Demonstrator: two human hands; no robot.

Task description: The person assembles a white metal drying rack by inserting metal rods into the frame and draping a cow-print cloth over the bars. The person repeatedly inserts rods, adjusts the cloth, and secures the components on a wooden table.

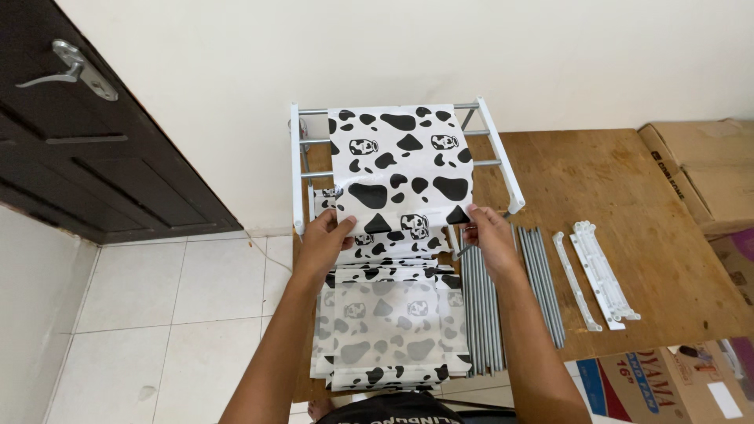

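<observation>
Sheet [400, 165], white with black cow patches, stretched flat across the top rails of a white-and-grey rack [296, 165] at the far edge of the worktop [628, 204]. My left hand [323, 245] has its grip closed on the sheet's near left corner, thumb on top. My right hand [488, 237] pinches the near right corner, fingers curled under the edge.

Stack of matching sheets [389, 322], cow-patterned, lying flat on the worktop between my forearms, below the held one.

Rods [481, 314], grey metal, bundled lengthwise just right of the stack; a second bundle [542, 283] lies beside them.

Brackets [601, 275], white plastic, long and narrow, laid side by side right of the rods.

Box [699, 169], plain brown cardboard, at the worktop's far right corner. Second box [660, 385], brown with red lettering and a blue panel, below the worktop's near right edge.

Door [94, 133], dark brown, silver lever handle, at left.
</observation>
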